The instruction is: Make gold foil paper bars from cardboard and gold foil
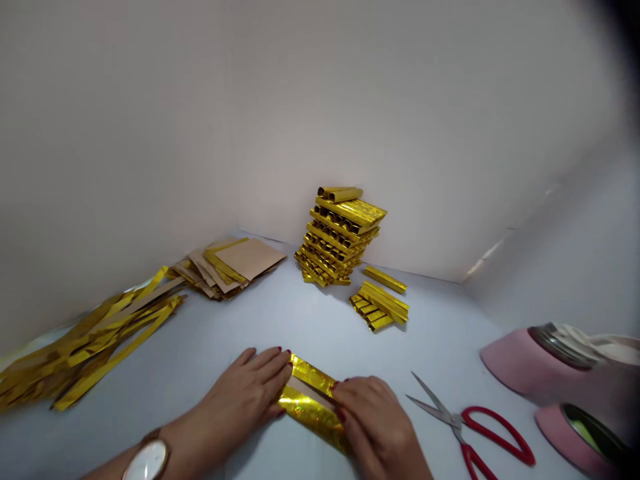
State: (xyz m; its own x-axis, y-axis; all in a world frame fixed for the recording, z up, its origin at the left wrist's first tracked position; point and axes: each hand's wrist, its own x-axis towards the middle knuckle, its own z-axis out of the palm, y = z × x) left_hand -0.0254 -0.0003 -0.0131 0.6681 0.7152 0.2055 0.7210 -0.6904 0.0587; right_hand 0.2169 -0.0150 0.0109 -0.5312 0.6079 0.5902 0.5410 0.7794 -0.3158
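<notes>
A sheet of shiny gold foil paper [310,408] lies on the table in front of me, its two long edges folded inward with a strip of its brown backing showing between them. My left hand [255,387], a watch [149,460] on its wrist, grips the left end with fingers on top and the thumb at the near edge. At the right end my right hand [375,423] is closed on the paper, its thumb and fingertips pressing the fold. Open-bladed scissors [455,420] with red handles lie just right of my right hand.
Gold tubes stand in a tall stack [337,237] by the back wall, with several loose gold tubes [380,307] nearby. Brown-backed sheets [250,259] are piled at back left, beside gold strips [115,333]. Pink tape rolls or containers [525,363] sit at right.
</notes>
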